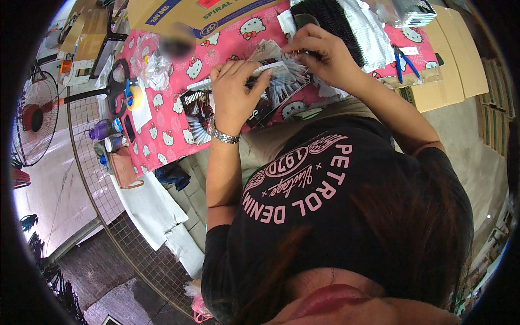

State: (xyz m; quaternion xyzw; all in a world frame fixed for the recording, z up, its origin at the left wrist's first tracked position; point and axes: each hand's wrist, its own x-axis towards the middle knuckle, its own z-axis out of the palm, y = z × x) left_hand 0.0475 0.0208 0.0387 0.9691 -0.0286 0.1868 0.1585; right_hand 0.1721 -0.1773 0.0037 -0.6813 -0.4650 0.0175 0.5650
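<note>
A dark-covered printed booklet (197, 108) with glossy picture pages lies on the pink patterned tablecloth (157, 116) in front of me. My left hand (234, 89), with a metal watch on its wrist, is curled over the booklet's pages, and its fingertips are partly hidden. At the right end of the pages, my right hand (327, 51) has thumb and fingers pinched together by the edge. What sits in that pinch is too small to make out. Just beyond the right hand is a pile of black spiral coils (346, 21) on white wrapping.
A large cardboard box (222, 13) stands at the table's far side. Blue-handled pliers (402, 65) lie at the right, near an opened-out carton (460, 59). Clear plastic bags (154, 70), a tape roll (138, 98) and a pink pouch (125, 169) are at the left, with a fan (37, 116) beyond.
</note>
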